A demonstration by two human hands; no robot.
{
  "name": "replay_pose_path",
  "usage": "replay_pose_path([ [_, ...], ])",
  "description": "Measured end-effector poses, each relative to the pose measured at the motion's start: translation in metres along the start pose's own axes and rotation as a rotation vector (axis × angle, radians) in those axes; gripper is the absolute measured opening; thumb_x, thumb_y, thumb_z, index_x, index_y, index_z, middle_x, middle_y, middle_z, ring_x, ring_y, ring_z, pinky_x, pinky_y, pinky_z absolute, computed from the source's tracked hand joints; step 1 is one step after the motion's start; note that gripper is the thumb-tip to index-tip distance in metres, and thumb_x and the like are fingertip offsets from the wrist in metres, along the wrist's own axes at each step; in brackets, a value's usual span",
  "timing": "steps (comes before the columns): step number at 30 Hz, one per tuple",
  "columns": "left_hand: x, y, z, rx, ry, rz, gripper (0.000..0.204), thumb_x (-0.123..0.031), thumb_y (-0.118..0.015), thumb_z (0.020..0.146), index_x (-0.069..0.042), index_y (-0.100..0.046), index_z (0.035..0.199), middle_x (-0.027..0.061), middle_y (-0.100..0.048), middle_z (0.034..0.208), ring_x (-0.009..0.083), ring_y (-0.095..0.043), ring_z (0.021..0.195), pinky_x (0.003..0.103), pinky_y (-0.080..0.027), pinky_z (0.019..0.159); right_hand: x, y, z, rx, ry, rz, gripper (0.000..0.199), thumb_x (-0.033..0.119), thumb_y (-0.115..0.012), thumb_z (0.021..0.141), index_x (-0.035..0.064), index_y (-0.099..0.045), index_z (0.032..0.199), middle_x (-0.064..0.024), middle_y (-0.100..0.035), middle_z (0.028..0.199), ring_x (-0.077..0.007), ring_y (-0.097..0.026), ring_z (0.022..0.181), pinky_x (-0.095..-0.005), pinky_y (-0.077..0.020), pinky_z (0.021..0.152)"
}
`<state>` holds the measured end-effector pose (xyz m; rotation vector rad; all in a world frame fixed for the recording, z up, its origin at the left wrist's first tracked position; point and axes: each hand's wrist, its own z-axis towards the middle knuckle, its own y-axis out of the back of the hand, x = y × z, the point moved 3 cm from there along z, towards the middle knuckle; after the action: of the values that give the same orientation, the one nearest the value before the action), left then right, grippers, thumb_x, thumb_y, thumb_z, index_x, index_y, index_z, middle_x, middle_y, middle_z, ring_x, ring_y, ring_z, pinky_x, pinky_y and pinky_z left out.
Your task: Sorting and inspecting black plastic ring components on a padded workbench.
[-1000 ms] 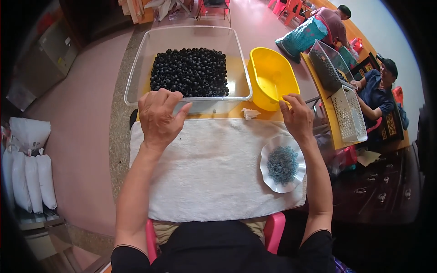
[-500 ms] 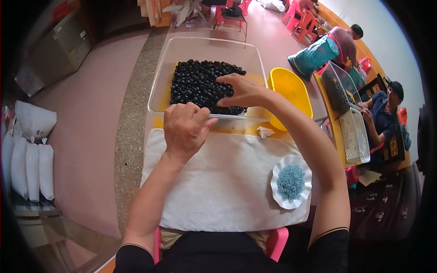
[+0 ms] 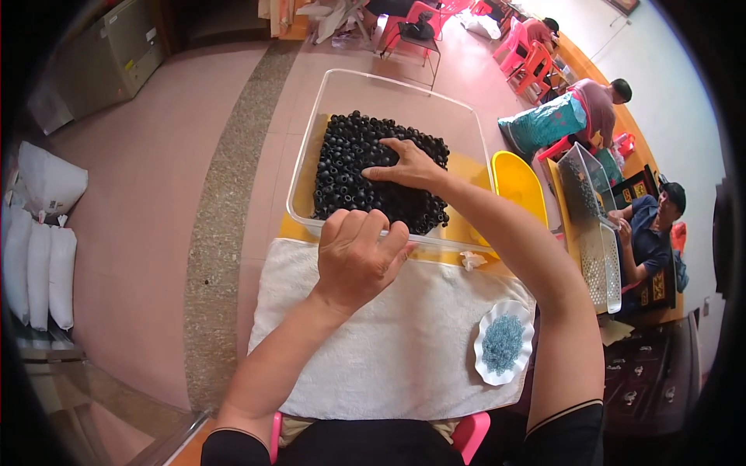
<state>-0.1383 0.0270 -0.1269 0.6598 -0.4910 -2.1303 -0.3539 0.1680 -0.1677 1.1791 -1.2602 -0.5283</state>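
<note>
A clear plastic bin [image 3: 307, 167] on the table holds a heap of black ring-like beads [image 3: 350, 167], each with a hole. My left hand [image 3: 361, 260] is closed over the bin's near rim, fingers curled across the edge. Inside the bin, my right hand [image 3: 408, 167] lies on the beads with thumb and fingers spread apart; some fingertips are sunk among them or hidden. A white towel [image 3: 334, 334] covers the table in front of me. On its right side stands a white wavy-edged dish [image 3: 483, 365] with small pale-blue beads [image 3: 503, 342].
A yellow tub [image 3: 519, 186] stands right of the bin, and a crumpled tissue [image 3: 472, 260] lies at the towel's far edge. Farther right, a person [image 3: 651, 233] sits by white perforated baskets [image 3: 598, 272]. White sacks [image 3: 48, 264] stand on the floor at left.
The whole view has shifted, with the bin now farther right. My right hand has moved from the heap's right side toward its middle. My left hand stays on the near rim.
</note>
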Motion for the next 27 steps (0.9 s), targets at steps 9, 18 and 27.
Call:
replay_pose_path([
  [9, -0.002, -0.003, -0.001, 0.007, -0.03, 0.052, 0.022, -0.035, -0.079, 0.084, -0.02, -0.063, 0.085, -0.0022, -0.05, 0.081, 0.0158, -0.054, 0.079, 0.036, -0.039, 0.088, 0.041, -0.037, -0.005, 0.175, 0.17, 0.302, 0.076, 0.014, -0.083, 0.068, -0.0021, -0.062, 0.139, -0.0206, -0.072, 0.123, -0.0261, -0.068, 0.117, -0.0331, -0.0517, 0.101],
  [18, 0.004, -0.003, -0.002, -0.011, -0.039, 0.049, 0.024, -0.033, -0.08, 0.081, -0.02, -0.06, 0.082, -0.0028, -0.048, 0.078, 0.0154, -0.054, 0.079, 0.036, -0.04, 0.087, 0.057, -0.017, -0.017, 0.327, 0.082, 0.473, 0.04, 0.006, -0.076, 0.073, 0.0027, -0.072, 0.112, -0.0033, -0.062, 0.069, -0.0131, -0.057, 0.054, -0.0295, -0.044, 0.044],
  [27, 0.003, 0.004, -0.004, -0.042, -0.033, 0.026, 0.039, -0.03, -0.087, 0.075, -0.013, -0.067, 0.103, 0.0061, -0.061, 0.109, 0.0275, -0.059, 0.109, 0.045, -0.042, 0.104, 0.064, 0.019, -0.047, 0.28, -0.032, 0.775, 0.022, 0.002, -0.072, 0.074, 0.007, -0.068, 0.095, -0.0012, -0.061, 0.066, -0.0097, -0.056, 0.049, -0.0255, -0.0344, 0.034],
])
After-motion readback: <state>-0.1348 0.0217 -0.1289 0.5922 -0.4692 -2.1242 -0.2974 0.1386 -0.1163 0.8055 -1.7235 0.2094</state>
